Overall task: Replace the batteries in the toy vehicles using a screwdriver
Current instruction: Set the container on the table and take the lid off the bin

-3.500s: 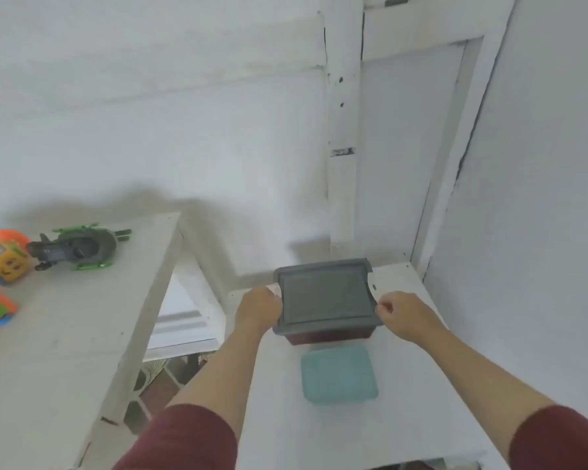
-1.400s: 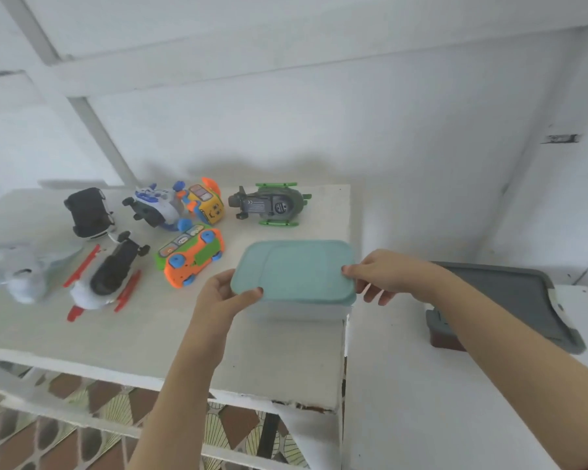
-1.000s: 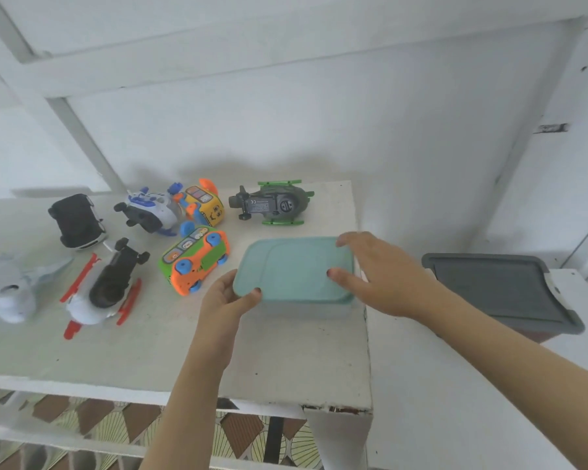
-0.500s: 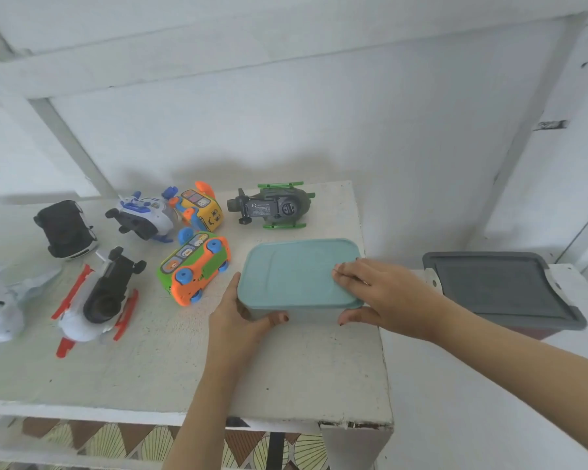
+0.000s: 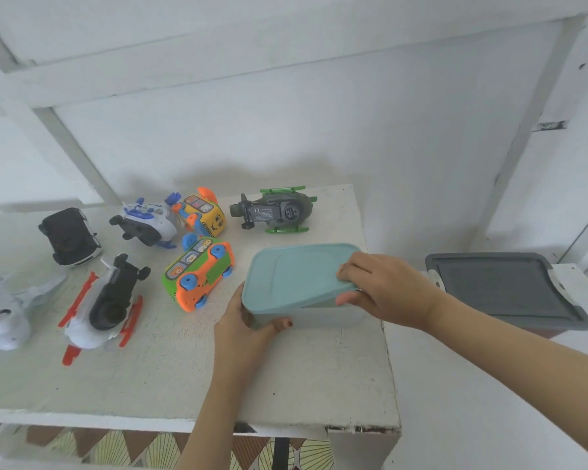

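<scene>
A clear plastic box with a teal lid (image 5: 294, 276) stands on the white table (image 5: 170, 374) near its right edge. My left hand (image 5: 243, 329) grips the box's near left corner. My right hand (image 5: 384, 288) pinches the lid's right edge, which is raised off the box. Several toy vehicles lie to the left: an orange and green bus (image 5: 199, 273), a grey and green helicopter (image 5: 274, 210), a yellow car (image 5: 202, 215), a white and blue plane (image 5: 146, 223), a black car (image 5: 68, 237), a white and red plane (image 5: 104, 305). No screwdriver or batteries show.
A grey-lidded box (image 5: 503, 286) sits on the lower white surface to the right. A pale grey toy (image 5: 4, 310) lies at the table's far left. White walls stand close behind. Patterned floor tiles (image 5: 133, 451) show under the table's front edge.
I carried the teal-lidded box from the right-hand surface to the table and set it down. In the last half second my right hand has lifted the lid's right edge.
</scene>
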`<state>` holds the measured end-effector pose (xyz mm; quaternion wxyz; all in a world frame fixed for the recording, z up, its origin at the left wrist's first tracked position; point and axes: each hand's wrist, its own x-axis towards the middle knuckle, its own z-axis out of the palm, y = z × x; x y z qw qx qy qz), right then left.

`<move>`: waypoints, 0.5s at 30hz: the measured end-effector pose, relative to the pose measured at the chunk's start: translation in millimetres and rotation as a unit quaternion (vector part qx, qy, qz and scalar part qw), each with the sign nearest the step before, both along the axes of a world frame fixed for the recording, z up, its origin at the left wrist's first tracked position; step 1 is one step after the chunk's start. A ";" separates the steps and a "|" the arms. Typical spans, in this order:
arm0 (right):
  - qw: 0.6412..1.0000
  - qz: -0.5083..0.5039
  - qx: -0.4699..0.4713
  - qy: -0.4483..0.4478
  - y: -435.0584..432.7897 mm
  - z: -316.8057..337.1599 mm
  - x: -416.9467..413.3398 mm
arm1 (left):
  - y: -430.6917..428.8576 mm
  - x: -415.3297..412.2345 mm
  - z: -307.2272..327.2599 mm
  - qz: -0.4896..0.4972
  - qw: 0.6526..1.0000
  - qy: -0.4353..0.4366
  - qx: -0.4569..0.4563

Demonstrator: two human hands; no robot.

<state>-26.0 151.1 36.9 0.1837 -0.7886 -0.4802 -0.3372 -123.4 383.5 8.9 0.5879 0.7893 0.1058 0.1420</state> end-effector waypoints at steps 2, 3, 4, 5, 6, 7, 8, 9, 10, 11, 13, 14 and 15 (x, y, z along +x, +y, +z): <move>1.000 -0.007 0.021 0.004 4.2 5.9 2.1 | 0.9 0.3 -0.4 0.000 1.000 0.002 0.000; 0.999 -0.012 0.032 0.011 6.0 7.6 2.7 | 1.8 1.1 -0.8 -0.001 1.000 0.005 -0.003; 0.999 -0.017 0.042 0.025 8.0 8.2 2.8 | 2.7 1.4 -1.6 -0.003 1.000 0.006 -0.002; 0.997 -0.023 0.054 0.044 10.2 8.2 2.5 | 3.3 1.6 -2.2 -0.003 1.000 0.007 0.002; 0.995 -0.029 0.066 0.067 12.4 7.9 1.8 | 3.3 1.4 -2.6 -0.001 1.000 0.008 0.007; 0.992 -0.034 0.081 0.088 14.8 7.5 0.9 | 3.3 0.8 -3.0 0.002 1.000 0.009 0.009; 0.989 -0.037 0.097 0.107 17.0 6.8 0.3 | 3.3 0.4 -3.1 0.003 1.000 0.008 0.009; 0.985 -0.038 0.115 0.124 19.2 6.2 0.1 | 3.5 0.3 -3.3 0.003 1.000 0.007 0.010; 0.980 -0.038 0.133 0.140 21.5 6.5 0.0 | 4.0 0.8 -3.6 0.004 1.000 0.007 0.011; 0.976 -0.036 0.150 0.157 24.1 7.6 -0.1 | 4.5 1.5 -4.5 0.004 1.000 0.007 0.010; 0.964 -0.032 0.181 0.192 30.5 11.8 -0.5 | 4.5 2.0 -4.5 -0.001 1.000 0.002 0.004; 0.958 -0.029 0.196 0.209 34.3 14.5 -1.2 | 4.8 2.0 -4.7 -0.003 1.000 0.000 0.004; 0.951 -0.027 0.209 0.224 37.8 17.1 -1.9 | 4.8 2.2 -5.1 -0.002 1.000 0.001 0.003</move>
